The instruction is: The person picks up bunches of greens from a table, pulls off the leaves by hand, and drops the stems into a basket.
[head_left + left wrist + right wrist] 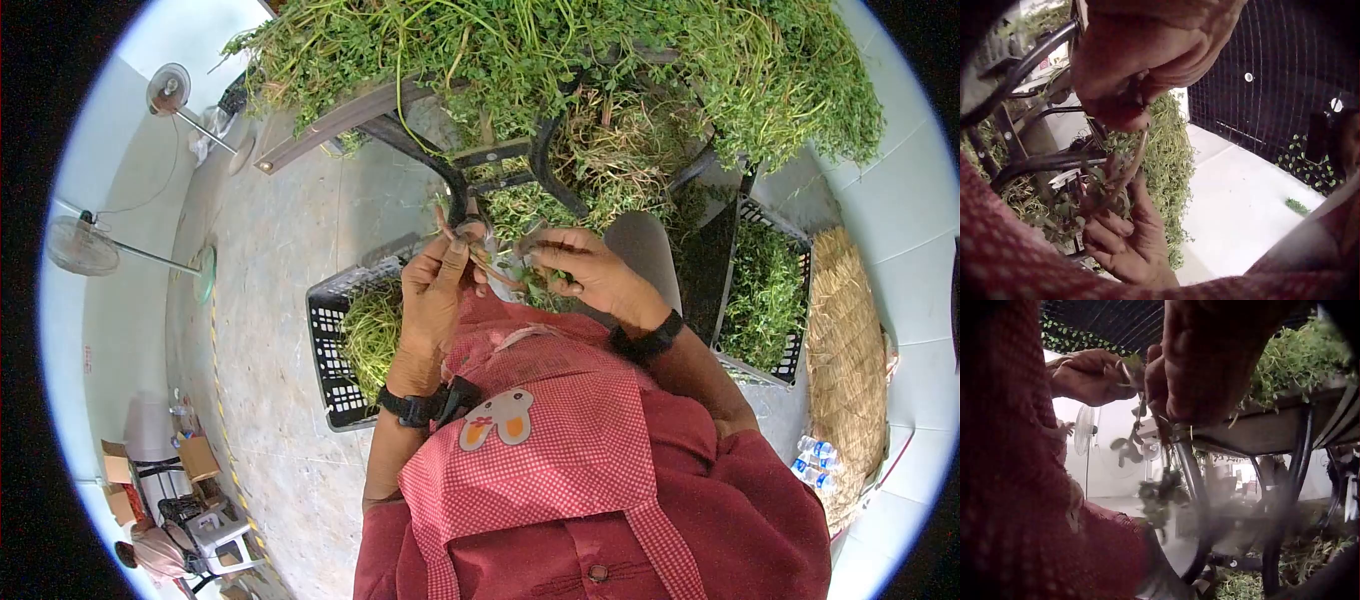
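Observation:
In front of the apron, my left hand [432, 290] pinches a leafy green plant stem [500, 277] between thumb and fingers. My right hand [600, 275], a short way to the right, has curled fingers on the leafy end of the same stem. The left wrist view shows the pale brown stem [1132, 164] running from the left fingertips down to the right hand [1129, 247]. Leaves [1159, 494] dangle below the hands in the right wrist view. A table heaped with green stems [560, 60] stands just beyond both hands.
Black crates [328, 350] of greens stand on the floor at left and right. More greens [630, 140] lie under the table, around its dark metal legs [455, 185]. A straw roll [845, 370] and water bottles [815, 462] are at right; fans [85, 245] stand at left.

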`<state>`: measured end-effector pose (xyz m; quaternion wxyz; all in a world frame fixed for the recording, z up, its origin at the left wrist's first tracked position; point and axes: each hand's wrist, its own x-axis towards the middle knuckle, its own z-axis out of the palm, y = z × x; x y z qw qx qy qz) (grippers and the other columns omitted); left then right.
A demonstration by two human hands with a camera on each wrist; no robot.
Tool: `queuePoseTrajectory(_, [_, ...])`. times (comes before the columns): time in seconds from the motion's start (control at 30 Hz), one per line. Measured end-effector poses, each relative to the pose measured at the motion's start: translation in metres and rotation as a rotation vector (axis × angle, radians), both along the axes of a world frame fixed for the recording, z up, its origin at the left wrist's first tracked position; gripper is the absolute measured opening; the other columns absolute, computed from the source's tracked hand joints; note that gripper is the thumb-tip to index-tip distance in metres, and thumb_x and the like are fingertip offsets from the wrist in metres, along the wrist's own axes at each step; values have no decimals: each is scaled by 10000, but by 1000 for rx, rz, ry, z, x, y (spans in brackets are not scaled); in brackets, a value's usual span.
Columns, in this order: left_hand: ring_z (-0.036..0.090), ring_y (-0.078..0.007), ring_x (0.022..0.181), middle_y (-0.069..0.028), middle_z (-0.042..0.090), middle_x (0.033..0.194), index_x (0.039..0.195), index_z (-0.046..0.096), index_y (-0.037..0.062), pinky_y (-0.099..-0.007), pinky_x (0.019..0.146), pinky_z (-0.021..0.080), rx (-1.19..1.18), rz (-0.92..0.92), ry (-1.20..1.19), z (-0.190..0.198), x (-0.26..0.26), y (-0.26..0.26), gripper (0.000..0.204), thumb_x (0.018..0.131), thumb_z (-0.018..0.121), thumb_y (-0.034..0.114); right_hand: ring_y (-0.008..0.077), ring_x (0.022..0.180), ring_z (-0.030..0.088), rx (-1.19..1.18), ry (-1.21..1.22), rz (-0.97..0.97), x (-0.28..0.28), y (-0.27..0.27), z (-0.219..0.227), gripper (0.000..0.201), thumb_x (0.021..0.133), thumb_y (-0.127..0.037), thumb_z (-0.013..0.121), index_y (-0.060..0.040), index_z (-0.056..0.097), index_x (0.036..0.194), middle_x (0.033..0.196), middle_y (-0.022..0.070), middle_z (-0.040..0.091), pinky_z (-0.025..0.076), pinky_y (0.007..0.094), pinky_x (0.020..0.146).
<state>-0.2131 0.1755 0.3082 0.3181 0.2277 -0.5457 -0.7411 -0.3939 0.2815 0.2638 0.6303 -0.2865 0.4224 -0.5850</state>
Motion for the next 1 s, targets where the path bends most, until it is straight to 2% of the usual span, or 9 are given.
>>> queuePoseTrajectory(0.1, [527, -86, 630, -34, 583, 748, 1094, 580, -30, -233, 544, 439, 42, -17, -7, 5, 0, 2, 290, 923, 527, 198, 69, 655, 542, -49, 433, 75, 6, 5, 10, 286, 828, -221, 635, -37, 620, 1047, 844, 1, 635, 437, 227, 554])
queuePoseTrajectory(0.13, [529, -87, 637, -34, 582, 756, 1101, 574, -31, -235, 545, 439, 50, -24, 0, 4, 0, 2, 297, 921, 531, 202, 69, 655, 542, -49, 432, 74, 8, 4, 8, 286, 828, -221, 635, -37, 620, 1047, 844, 1, 635, 437, 227, 554])
queuePoseTrajectory(0.2, [530, -87, 643, -35, 582, 764, 1108, 569, -31, -237, 546, 439, 58, -34, 6, 2, 0, 2, 305, 919, 535, 205, 55, 648, 523, -334, 747, 103, 13, 1, 4, 222, 837, -208, 642, -14, 650, 945, 746, 0, 600, 418, 213, 538])
queuePoseTrajectory(0.3, [530, -88, 647, -40, 593, 780, 1112, 571, -18, -238, 558, 441, 80, -36, 11, 0, 0, 1, 294, 913, 545, 196, 90, 663, 569, -220, 662, 108, 14, 5, 15, 260, 806, -245, 659, 5, 668, 878, 759, 40, 659, 470, 261, 625])
queuePoseTrajectory(0.63, [568, -94, 724, -43, 639, 855, 1184, 544, 7, -213, 672, 451, -197, -112, -192, -3, -1, 4, 318, 882, 570, 102, 117, 604, 588, -210, 743, -131, 21, 0, 6, 230, 772, -229, 667, -2, 668, 813, 702, 68, 658, 474, 291, 587])
queuePoseTrajectory(0.8, [515, -56, 656, 8, 609, 767, 1211, 534, 27, -205, 600, 438, -406, -65, -270, -13, -5, 2, 317, 908, 544, 123, 229, 603, 638, -235, 1250, -313, 30, -4, 16, 204, 758, -191, 639, 11, 630, 781, 665, 140, 634, 484, 341, 575])
queuePoseTrajectory(0.93, [509, -43, 631, 21, 583, 734, 1259, 503, 53, -193, 560, 434, -317, -90, -275, 2, 1, 7, 347, 920, 523, 125, 210, 565, 620, -191, 1078, -479, 8, -6, -2, 215, 781, -221, 623, -10, 612, 823, 640, 96, 624, 465, 328, 518])
queuePoseTrajectory(0.97, [507, -39, 627, 22, 573, 724, 1281, 483, 56, -188, 549, 432, -304, -122, -261, 6, 2, 8, 364, 925, 515, 124, 187, 582, 600, -78, 542, -419, -14, -6, -14, 190, 809, -216, 612, -28, 598, 826, 729, 84, 631, 439, 301, 494])
queuePoseTrajectory(1.0, [507, -39, 627, 22, 573, 724, 1281, 483, 56, -188, 549, 432, -305, -118, -258, 7, 2, 7, 364, 925, 515, 124, 175, 591, 590, -32, 273, -368, -17, -6, -11, 179, 822, -214, 607, -36, 592, 828, 773, 78, 634, 427, 288, 481])
